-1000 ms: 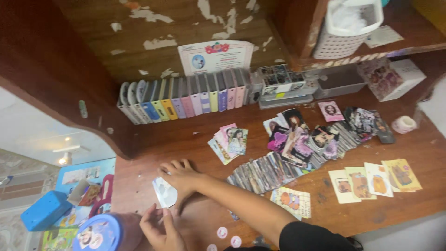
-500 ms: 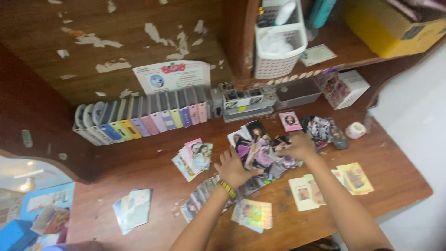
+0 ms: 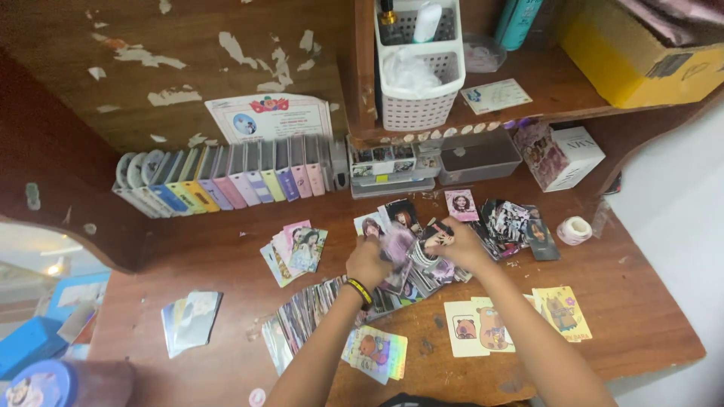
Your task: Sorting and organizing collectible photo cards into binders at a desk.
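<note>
Wood: brown desk point(image 3: 641, 301), scuffed, littered with photo cards.
Left hand point(image 3: 367, 262): at centre, fingers curled onto the loose heap of photo cards point(image 3: 411, 260); a yellow-and-black wristband sits on the wrist. It pinches a card at the heap's 9 o'clock edge, though blur hides the exact grip.
Right hand point(image 3: 461, 247): just at 3 o'clock of the left, fingers closed on cards at the heap's right side.
Just changed: half a second back both hands were landing on this heap; a second back they were down at 8 o'clock, by the pale cards. Now they draw closer together, and the heap looks bunched up between them.
Pale cards point(image 3: 190, 322): lying alone at 8 o'clock, well apart from both hands.
Fanned row point(image 3: 302, 320): long line of overlapping cards running from the heap toward 7 o'clock, touching nothing held.
Small pink fan point(image 3: 294, 251): at 9 o'clock of the left hand, near.
Cartoon cards point(image 3: 483, 328): at 5 o'clock, under the right forearm's line.
Binders point(image 3: 226, 185): pastel spines upright at 11 o'clock, against the back wall.
Tape roll point(image 3: 575, 230): at 3 o'clock, apart.
</note>
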